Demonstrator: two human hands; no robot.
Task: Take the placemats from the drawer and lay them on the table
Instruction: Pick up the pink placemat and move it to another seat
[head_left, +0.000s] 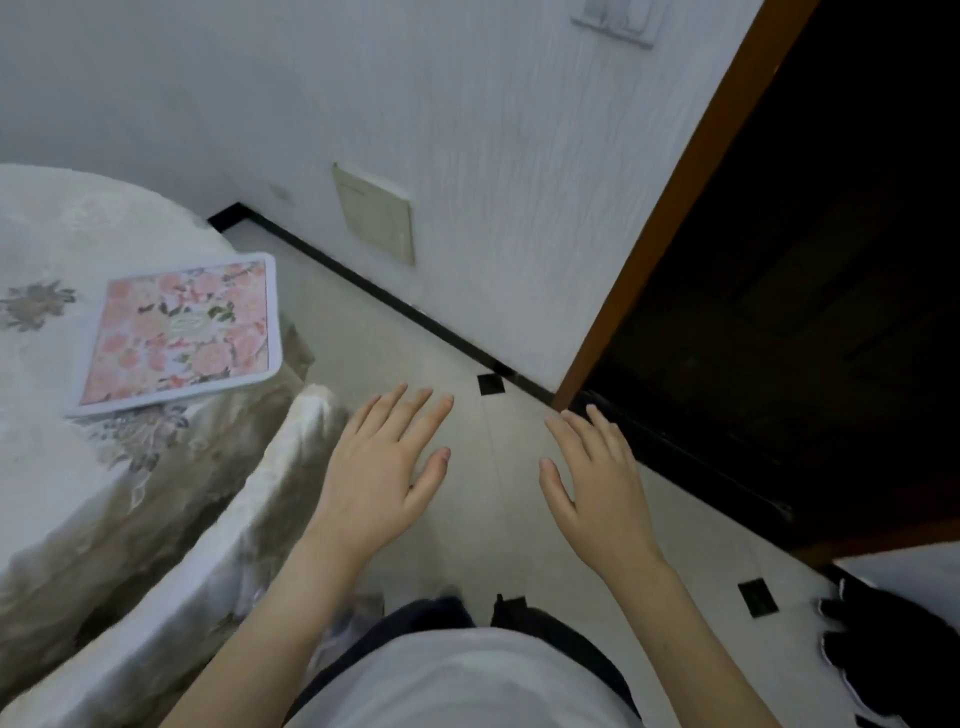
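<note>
Both hands are held out flat in the air, palms down, holding nothing. The left hand (387, 467) has its fingers straight and slightly spread, the thumb angled out toward the other hand. The right hand (597, 483) mirrors it, fingers straight and close together, thumb pointing inward. The two hands hover apart over the pale tiled floor (467, 364), touching nothing.

To the left of the left hand stands a chair (223, 545) under a white fabric cover, pushed up beside the table (52, 467), which is draped in a white cloth embroidered with flowers. One placemat (182, 332) lies flat on the table near its edge: a rounded rectangle with a pale border and a pink floral print. No writing can be read on it.

Beyond the hands, a white wall (467, 156) carries a cream panel (376, 213) low down, with a black skirting along the floor. On the right, a brown door frame (691, 197) opens onto darkness.
</note>
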